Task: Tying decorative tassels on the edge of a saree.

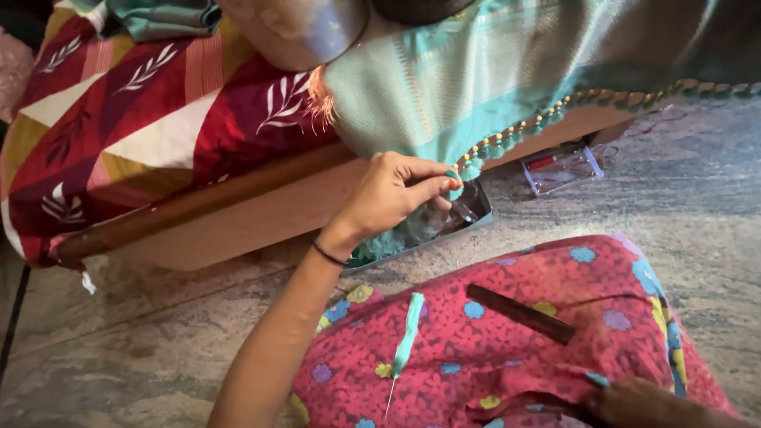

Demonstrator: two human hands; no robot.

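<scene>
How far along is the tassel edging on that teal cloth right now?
Done: a row of teal tassels with beads hangs along the teal cloth edge to the right of the left hand. In hand: its fingertips pinch the end tassel. The right hand rests on the lap beside a dark comb and crochet needle. Left: the hem leftward up to the pinkish fringe looks bare.

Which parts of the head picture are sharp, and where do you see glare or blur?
In the head view, the left hand and the teal cloth are fairly sharp; the steel pot shows a soft sheen; the right hand in the bottom corner is dark and blurred; daylight is even, with soft shadows.
</scene>
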